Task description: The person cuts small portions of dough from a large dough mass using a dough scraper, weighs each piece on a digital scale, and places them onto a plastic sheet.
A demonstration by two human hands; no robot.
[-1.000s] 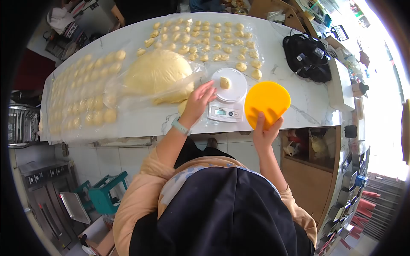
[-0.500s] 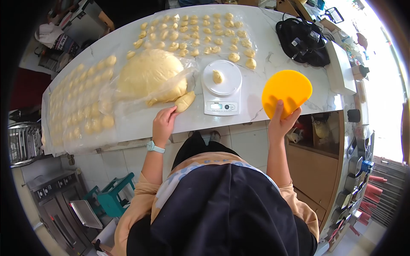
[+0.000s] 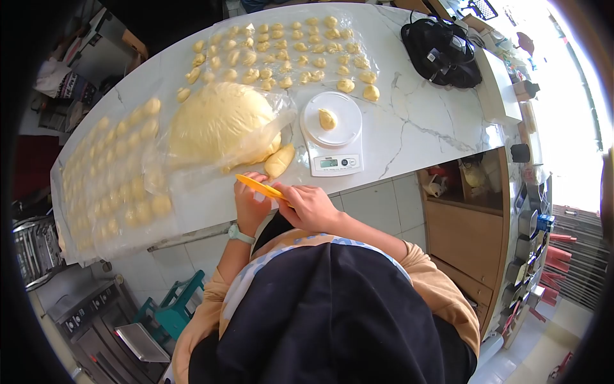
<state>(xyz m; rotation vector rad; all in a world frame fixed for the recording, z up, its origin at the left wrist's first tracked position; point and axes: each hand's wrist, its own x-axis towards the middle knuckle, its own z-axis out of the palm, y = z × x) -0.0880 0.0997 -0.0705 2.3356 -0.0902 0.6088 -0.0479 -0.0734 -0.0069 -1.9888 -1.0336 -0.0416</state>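
Observation:
My right hand [image 3: 307, 206] grips a yellow-orange scraper [image 3: 259, 186], seen nearly edge-on. Its far end lies over the fingers of my left hand [image 3: 251, 201], which are bent near the table edge; what they hold, if anything, is hidden behind the scraper. Just beyond the fingers lies a small dough roll [image 3: 279, 160]. A large dough mound [image 3: 220, 121] sits behind it, partly under clear plastic. One dough piece [image 3: 327, 119] rests on the round plate of a white scale [image 3: 336, 165].
Several rows of dough balls [image 3: 281, 56] lie on plastic at the back, and more balls [image 3: 137, 191] are under plastic at the left. A black bag [image 3: 440, 52] and a white box [image 3: 499, 86] stand at the right of the marble table [image 3: 422, 131].
The scraper in my right hand has moved left, from right of the scale to my left hand, and turned edge-on. My left hand went from beside the scale to the dough roll.

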